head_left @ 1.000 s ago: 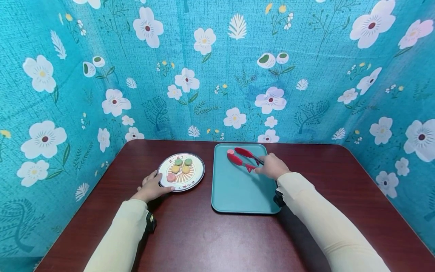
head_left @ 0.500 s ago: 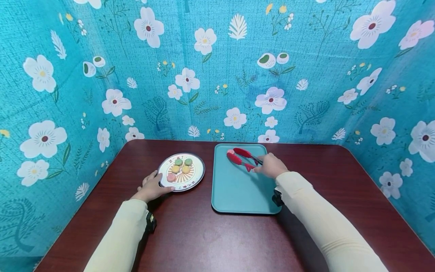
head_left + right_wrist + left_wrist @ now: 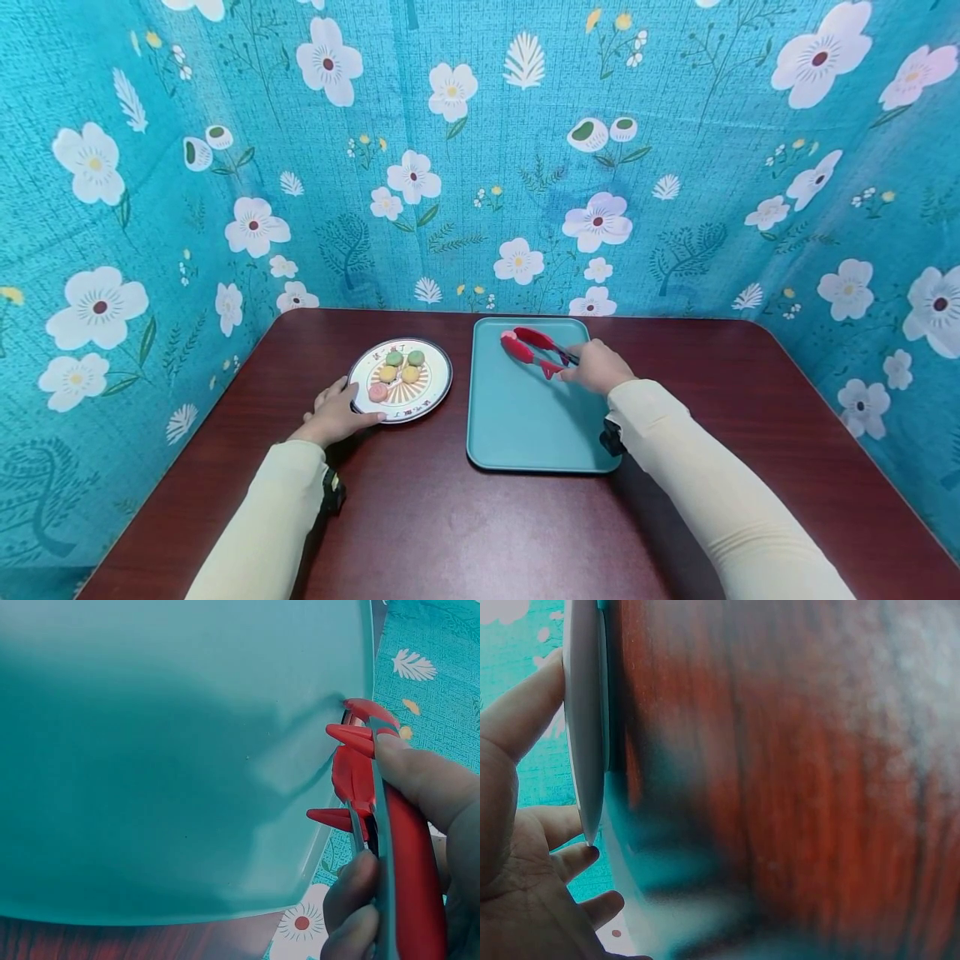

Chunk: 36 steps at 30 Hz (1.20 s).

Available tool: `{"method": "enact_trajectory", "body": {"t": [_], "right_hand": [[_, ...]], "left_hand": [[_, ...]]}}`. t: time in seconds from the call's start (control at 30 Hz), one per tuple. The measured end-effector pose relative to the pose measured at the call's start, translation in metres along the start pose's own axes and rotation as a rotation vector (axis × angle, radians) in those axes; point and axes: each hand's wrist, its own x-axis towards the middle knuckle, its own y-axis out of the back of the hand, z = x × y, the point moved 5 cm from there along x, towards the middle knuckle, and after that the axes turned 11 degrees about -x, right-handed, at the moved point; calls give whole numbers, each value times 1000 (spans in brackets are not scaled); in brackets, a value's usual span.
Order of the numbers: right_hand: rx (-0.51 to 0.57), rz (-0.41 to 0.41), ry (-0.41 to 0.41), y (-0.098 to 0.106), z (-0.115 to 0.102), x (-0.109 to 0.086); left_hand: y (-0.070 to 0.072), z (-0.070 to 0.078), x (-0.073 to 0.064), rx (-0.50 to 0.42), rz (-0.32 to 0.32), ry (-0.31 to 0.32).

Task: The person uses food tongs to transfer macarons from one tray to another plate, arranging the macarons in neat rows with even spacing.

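My left hand [image 3: 335,414] rests at the left and near rim of a white plate [image 3: 431,400] with a dark edge. In the left wrist view its spread, fairly straight fingers [image 3: 525,712] touch the edge of the plate [image 3: 583,712]. Pink, yellow and green macarons lie on the plate, among them a pink macaron [image 3: 378,392]. My right hand [image 3: 597,367] grips red tongs [image 3: 519,348] over the far part of a teal tray [image 3: 536,425]. Another pink macaron [image 3: 511,334], partly hidden, sits between the tong tips. The right wrist view shows thumb and fingers around the tongs [image 3: 409,870].
Both plate and tray stand on a dark reddish-brown table [image 3: 450,533], the tray to the right of the plate. A turquoise flowered cloth [image 3: 480,217] hangs behind the table and along both sides.
The far arm of the tongs has moved left and inward, so the tips are closer around the pink macaron on the tray. The left hand and plate have stayed put.
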Motion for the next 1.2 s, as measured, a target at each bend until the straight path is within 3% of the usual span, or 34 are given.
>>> {"method": "enact_trajectory", "body": {"t": [1.2], "right_hand": [[-12, 11, 12, -3, 6, 1]], "left_hand": [[0, 1, -2, 14, -2, 5]]}}
